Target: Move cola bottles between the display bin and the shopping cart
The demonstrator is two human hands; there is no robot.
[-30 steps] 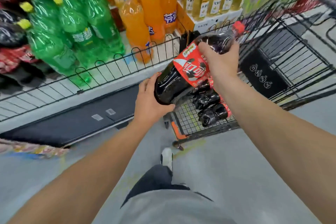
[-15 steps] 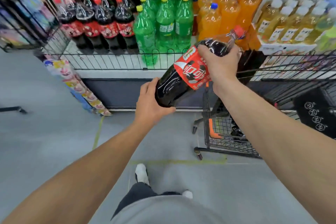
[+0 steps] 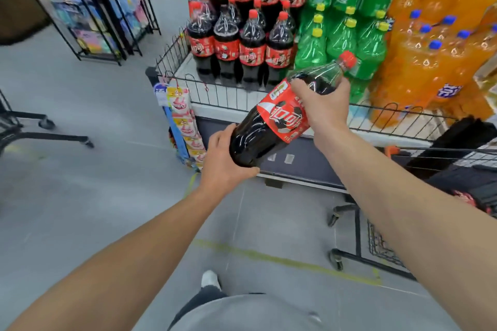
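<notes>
While tilted cap-up toward the right, large cola bottle [image 3: 279, 121] carried in both hands, in the air before the wire-fenced display bin [image 3: 231, 94]. Left hand [image 3: 224, 161] cupped under the base; right hand [image 3: 325, 109] wrapped round the shoulder above the red label. Stood upright in the bin: more cola bottles [image 3: 239, 45], beside green soda bottles [image 3: 341, 35] and orange soda bottles [image 3: 430, 51]. Shopping cart [image 3: 441, 166] at far right.
</notes>
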